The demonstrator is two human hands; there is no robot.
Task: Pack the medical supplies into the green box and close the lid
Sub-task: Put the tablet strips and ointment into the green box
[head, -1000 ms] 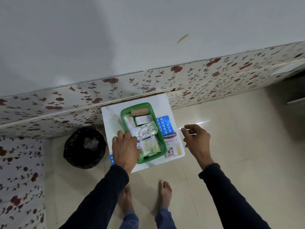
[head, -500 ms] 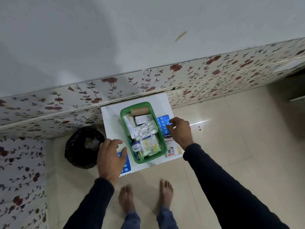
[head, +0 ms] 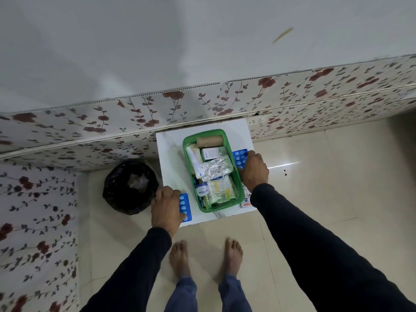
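Observation:
The green box (head: 188,147) stands open on a small white table (head: 171,152), filled with a brown bandage roll (head: 209,140), a white tube, small cartons and foil packs. My left hand (head: 165,208) lies on a blue blister pack (head: 185,207) at the table's front left corner, fingers curled over its edge. My right hand (head: 253,171) covers a second blue blister pack (head: 239,156) to the right of the box. A white plaster box (head: 246,200) peeks out under my right wrist. No lid is in view.
A black-lined waste bin (head: 132,185) stands on the floor left of the table. A floral-papered wall (head: 202,104) runs right behind the table. My bare feet (head: 204,257) stand on beige tiles in front of it.
My left hand moved right onto the front-left blister pack. My right hand slid forward and down over the blister pack to the right of the box.

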